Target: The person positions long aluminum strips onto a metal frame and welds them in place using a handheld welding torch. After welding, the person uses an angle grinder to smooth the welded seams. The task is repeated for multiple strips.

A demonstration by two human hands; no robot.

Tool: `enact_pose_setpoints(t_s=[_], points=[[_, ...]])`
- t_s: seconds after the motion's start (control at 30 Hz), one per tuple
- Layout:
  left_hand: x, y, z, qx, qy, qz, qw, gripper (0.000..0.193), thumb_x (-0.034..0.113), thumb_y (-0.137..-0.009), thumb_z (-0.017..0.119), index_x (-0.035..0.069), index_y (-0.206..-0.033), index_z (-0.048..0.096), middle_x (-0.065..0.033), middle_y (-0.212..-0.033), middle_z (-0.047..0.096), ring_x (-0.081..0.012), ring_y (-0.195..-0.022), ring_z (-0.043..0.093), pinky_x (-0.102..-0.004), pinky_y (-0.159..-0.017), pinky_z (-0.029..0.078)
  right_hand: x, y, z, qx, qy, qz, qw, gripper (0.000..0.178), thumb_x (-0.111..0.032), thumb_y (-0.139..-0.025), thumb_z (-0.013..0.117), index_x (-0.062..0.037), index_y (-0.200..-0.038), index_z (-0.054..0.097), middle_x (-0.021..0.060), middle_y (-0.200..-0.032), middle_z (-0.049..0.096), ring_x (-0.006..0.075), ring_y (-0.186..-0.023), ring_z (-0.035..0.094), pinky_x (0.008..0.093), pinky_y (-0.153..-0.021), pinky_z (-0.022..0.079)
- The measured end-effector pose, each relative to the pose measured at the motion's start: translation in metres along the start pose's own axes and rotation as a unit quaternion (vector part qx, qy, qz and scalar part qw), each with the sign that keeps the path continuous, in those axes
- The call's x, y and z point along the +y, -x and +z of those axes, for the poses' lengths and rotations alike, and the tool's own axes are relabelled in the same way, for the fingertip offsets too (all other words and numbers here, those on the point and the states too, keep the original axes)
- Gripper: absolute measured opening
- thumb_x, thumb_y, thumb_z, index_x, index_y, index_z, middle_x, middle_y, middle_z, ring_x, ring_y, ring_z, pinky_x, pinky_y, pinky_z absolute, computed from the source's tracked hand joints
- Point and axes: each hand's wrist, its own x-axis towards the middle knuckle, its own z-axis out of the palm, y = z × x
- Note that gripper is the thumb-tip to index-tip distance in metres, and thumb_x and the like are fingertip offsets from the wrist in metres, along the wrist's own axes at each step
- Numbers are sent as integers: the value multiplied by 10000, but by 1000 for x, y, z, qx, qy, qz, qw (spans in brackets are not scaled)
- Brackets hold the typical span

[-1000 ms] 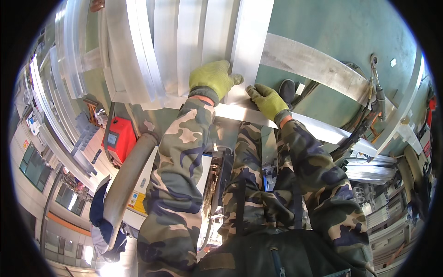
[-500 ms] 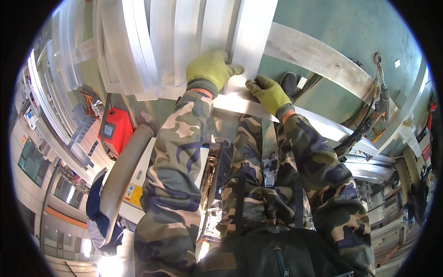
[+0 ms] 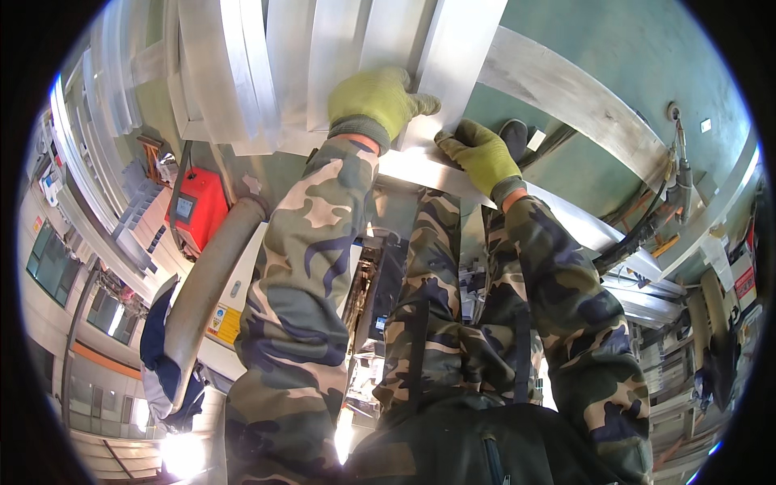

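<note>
My left hand [image 3: 373, 105], in a yellow-green work glove, rests on a wide silvery metal bar [image 3: 459, 48] that runs away from me. Its thumb stretches right across that bar's near end, and its other fingers curl over the left edge, partly hidden. Close by on the right, my right hand [image 3: 482, 156], gloved alike, is closed, with thumb and fingers together near the corner where the bar meets a metal crossbar [image 3: 416, 170]. What lies between those fingertips is hidden.
More metal profiles [image 3: 288, 61] lie parallel on the left. A flat metal strip [image 3: 578, 101] crosses the greenish surface at right, near a cabled tool [image 3: 683, 190]. A red box with a screen [image 3: 202, 206] and a thick grey tube [image 3: 212, 283] stand at left.
The bar's end and both hands appear slightly farther right in view. The surroundings have shifted a little too. Both hands keep about the same pose.
</note>
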Motion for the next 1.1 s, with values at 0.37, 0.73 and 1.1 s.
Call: enact_pose_setpoints(t_s=[0.37, 0.73, 1.1], points=[[-2, 2, 2, 3, -10, 17, 1000, 751, 629, -814, 788, 94, -1329, 679, -105, -1199, 753, -307, -1121, 703, -420, -973, 545, 3, -3, 1, -2, 14, -5, 1000, 377, -343, -997, 724, -13, -1179, 722, 47, -1001, 736, 112, -899, 621, 271, -853, 505], [-6, 5, -1, 17, -15, 45, 999, 761, 633, -816, 777, 99, -1349, 668, -123, -1258, 731, -325, -1175, 678, -437, -1008, 527, 6, -3, 3, 9, -23, 7, 1000, 401, -330, -967, 766, -6, -1197, 721, 40, -1050, 739, 111, -922, 642, 268, -869, 519], [-7, 2, 4, 32, -47, 58, 997, 752, 639, -837, 754, 94, -1347, 667, -146, -1291, 715, -341, -1199, 670, -456, -1018, 521, 10, -8, 2, 18, 30, 2, 999, 486, -352, -957, 772, 19, -1259, 688, 80, -1108, 746, 141, -975, 668, 274, -907, 523]])
